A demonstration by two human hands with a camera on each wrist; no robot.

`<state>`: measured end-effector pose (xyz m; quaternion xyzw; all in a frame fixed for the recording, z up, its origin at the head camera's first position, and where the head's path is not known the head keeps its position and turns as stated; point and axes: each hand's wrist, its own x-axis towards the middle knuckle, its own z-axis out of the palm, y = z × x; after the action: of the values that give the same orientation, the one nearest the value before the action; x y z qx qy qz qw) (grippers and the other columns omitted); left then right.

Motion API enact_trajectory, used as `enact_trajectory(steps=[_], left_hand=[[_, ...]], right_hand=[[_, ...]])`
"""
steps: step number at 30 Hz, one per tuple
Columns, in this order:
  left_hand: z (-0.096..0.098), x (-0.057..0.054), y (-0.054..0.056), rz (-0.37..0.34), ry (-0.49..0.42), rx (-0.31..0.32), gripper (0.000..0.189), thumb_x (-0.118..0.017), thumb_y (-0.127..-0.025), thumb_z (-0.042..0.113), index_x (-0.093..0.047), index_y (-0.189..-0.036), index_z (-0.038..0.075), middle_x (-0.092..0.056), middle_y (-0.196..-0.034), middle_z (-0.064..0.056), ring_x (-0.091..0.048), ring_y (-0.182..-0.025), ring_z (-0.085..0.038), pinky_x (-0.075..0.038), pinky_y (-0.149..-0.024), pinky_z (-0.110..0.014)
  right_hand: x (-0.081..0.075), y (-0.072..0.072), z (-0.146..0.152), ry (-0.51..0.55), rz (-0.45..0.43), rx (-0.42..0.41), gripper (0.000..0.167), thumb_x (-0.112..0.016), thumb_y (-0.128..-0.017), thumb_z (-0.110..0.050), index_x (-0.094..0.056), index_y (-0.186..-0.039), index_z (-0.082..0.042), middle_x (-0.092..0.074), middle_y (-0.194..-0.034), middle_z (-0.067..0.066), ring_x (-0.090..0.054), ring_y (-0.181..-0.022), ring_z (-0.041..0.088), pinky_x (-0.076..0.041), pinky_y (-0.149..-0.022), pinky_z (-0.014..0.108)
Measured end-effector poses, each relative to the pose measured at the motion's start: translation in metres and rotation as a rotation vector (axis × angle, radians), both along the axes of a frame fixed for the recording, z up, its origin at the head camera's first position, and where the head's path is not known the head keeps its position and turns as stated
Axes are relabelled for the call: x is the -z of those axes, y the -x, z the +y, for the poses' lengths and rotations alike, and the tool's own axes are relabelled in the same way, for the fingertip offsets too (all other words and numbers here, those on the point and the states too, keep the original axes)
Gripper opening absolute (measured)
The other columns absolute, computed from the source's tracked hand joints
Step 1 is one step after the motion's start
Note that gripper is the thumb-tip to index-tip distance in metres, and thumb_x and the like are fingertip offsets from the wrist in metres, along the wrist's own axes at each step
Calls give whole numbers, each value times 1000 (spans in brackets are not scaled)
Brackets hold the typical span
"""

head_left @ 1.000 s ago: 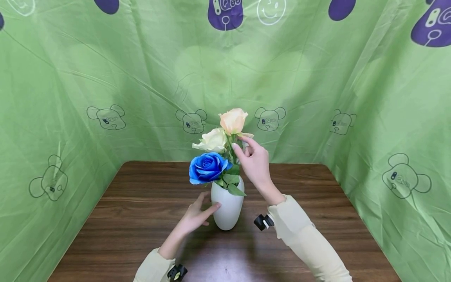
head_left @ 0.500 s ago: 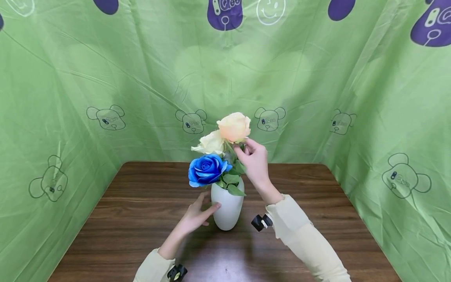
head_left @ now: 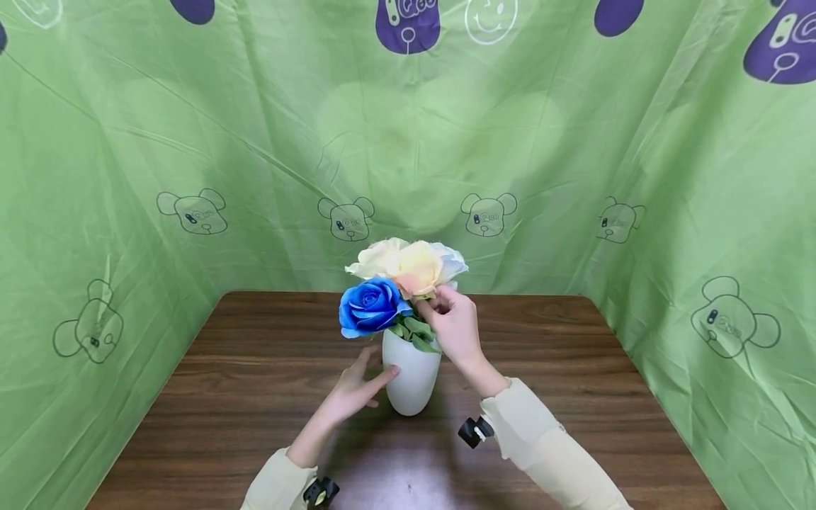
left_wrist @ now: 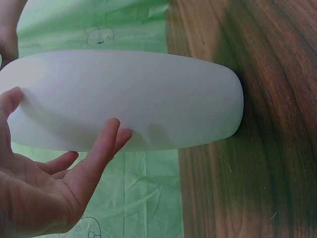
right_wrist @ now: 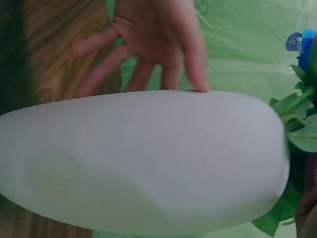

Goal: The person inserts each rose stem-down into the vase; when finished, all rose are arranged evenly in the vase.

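A white vase stands upright on the table, holding several roses and green leaves. My left hand rests against the vase's left side, its thumb on the front and fingers spread; in the left wrist view the fingers look fairly straight. Above the vase's mouth, my right hand pinches a peach rose just under its bloom, thumb and forefinger together. A blue rose leans out to the left. Behind it is a cream rose, and a pale blue-white rose shows at the right.
The dark wooden table stretches out around the vase. A green printed cloth closes in the back and both sides. Each wrist carries a small black camera, the right one hanging below the cream sleeve.
My right hand has moved down with the peach rose, which now sits low among the other blooms. The pale blue-white rose has come into sight behind it. My left hand stays on the vase.
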<state>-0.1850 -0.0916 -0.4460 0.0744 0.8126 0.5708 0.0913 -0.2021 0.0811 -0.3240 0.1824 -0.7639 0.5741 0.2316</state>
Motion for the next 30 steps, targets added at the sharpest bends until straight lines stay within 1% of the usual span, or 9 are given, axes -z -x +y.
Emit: enact_trajectory(steps=[2, 5, 11, 14, 18, 22, 26, 28, 30], left_hand=[[0, 0, 0, 4, -4, 1, 65, -57, -82, 47, -33, -131, 12, -44, -122, -22, -58, -80, -26, -51, -48, -31], [0, 0, 0, 11, -6, 2, 64, -57, -82, 46, -33, -130, 12, -44, -122, -21, -59, -81, -26, -51, -47, -31], [-1, 2, 0, 18, -9, 5, 63, -57, -82, 45, -33, -131, 12, -44, -122, -21, -58, -83, -26, -51, -47, -31], [-1, 2, 0, 24, -18, 10, 64, -57, -83, 44, -33, -131, 11, -44, -122, -22, -58, -85, -29, -51, -47, -31], [-1, 1, -1, 34, -33, 17, 63, -58, -83, 43, -32, -132, 11, -45, -121, -22, -57, -87, -33, -51, -47, -32], [0, 0, -2, 40, -30, 16, 63, -58, -83, 43, -32, -132, 12, -45, -120, -21, -58, -84, -31, -50, -47, -31], [0, 1, -1, 33, -17, 11, 63, -57, -83, 44, -33, -131, 11, -44, -121, -21, -59, -80, -25, -50, -47, -31], [0, 1, -1, 30, -14, 9, 63, -57, -83, 45, -33, -131, 11, -44, -121, -21, -59, -79, -23, -50, -47, -30], [0, 1, 0, 29, -17, 8, 63, -57, -83, 45, -33, -131, 12, -44, -121, -20, -59, -80, -26, -50, -47, -31]], right_hand=[[5, -1, 1, -18, -9, 14, 8, -64, -75, 5, -59, -69, 3, -54, -54, 9, -46, -50, 13, -38, -46, 21], [12, -1, 2, -28, -30, 27, 5, -65, -74, 7, -62, -74, 3, -55, -56, 9, -49, -51, 14, -40, -48, 21], [24, -4, 4, -2, -41, 46, 7, -63, -73, 11, -62, -76, 5, -54, -56, 9, -46, -52, 15, -37, -47, 21], [29, -5, 7, 47, -29, 33, 8, -62, -73, 12, -62, -79, 6, -55, -59, 11, -45, -52, 14, -37, -46, 20], [37, -4, 10, 157, -9, -38, 12, -60, -75, 13, -62, -86, 9, -58, -75, 14, -49, -60, 10, -42, -52, 19], [42, -1, 11, 230, 13, -95, 16, -58, -73, 18, -60, -88, 13, -60, -85, 5, -52, -69, 7, -45, -59, 17], [44, 0, 12, 224, 26, -92, 17, -58, -71, 21, -59, -87, 14, -58, -82, -7, -50, -65, 5, -43, -55, 15], [45, 1, 13, 213, 29, -89, 17, -58, -71, 21, -60, -87, 14, -57, -82, -8, -49, -64, 5, -42, -53, 15], [46, 1, 13, 203, 31, -90, 15, -59, -72, 19, -60, -85, 13, -57, -79, -5, -48, -60, 5, -40, -50, 15]])
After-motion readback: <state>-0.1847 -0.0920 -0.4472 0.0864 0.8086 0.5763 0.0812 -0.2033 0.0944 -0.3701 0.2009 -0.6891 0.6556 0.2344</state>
